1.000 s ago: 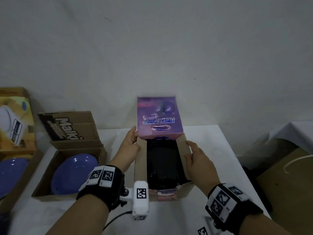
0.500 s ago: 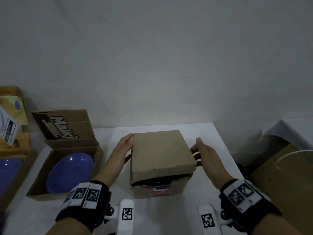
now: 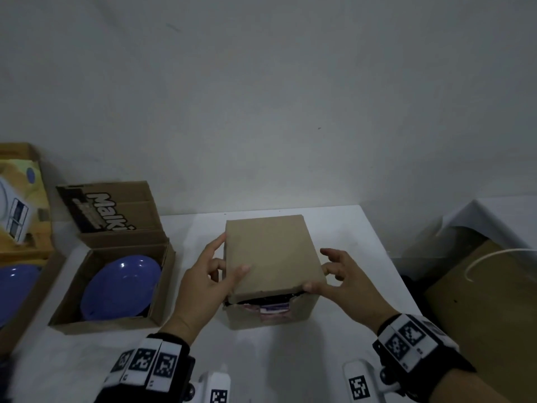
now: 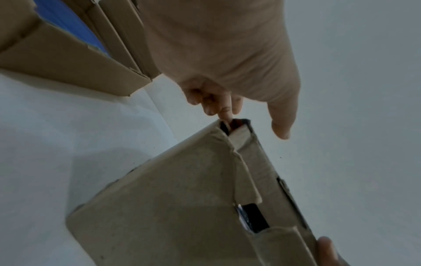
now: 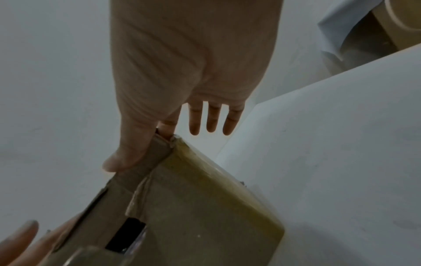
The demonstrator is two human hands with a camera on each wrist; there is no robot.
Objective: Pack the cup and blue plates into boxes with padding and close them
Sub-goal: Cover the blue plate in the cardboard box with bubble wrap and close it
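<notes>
Since a second ago the tall purple-printed lid flap has been coming down, and it is now lying brown side up across the small brown cardboard box (image 3: 270,271) at the middle of the white bench (image 3: 363,257). The left hand (image 3: 203,283) is pinching the lid's left edge, thumb on top and fingers tucking in at the side seam. The right hand (image 3: 343,282) is pinching the lid's near right corner between thumb and forefinger, its other fingers spreading loose beside the box. A dark gap is remaining along the near edge of the box, with black padding and a purple tuck flap showing, so this box is probably not fully closed yet. Whether the cup is inside cannot be seen. Left of that box, a round blue plate (image 3: 120,287) is lying in an open brown cardboard carton (image 3: 72,298) awaiting padding and closing; farther left a second blue plate (image 3: 14,289) is showing.
</notes>
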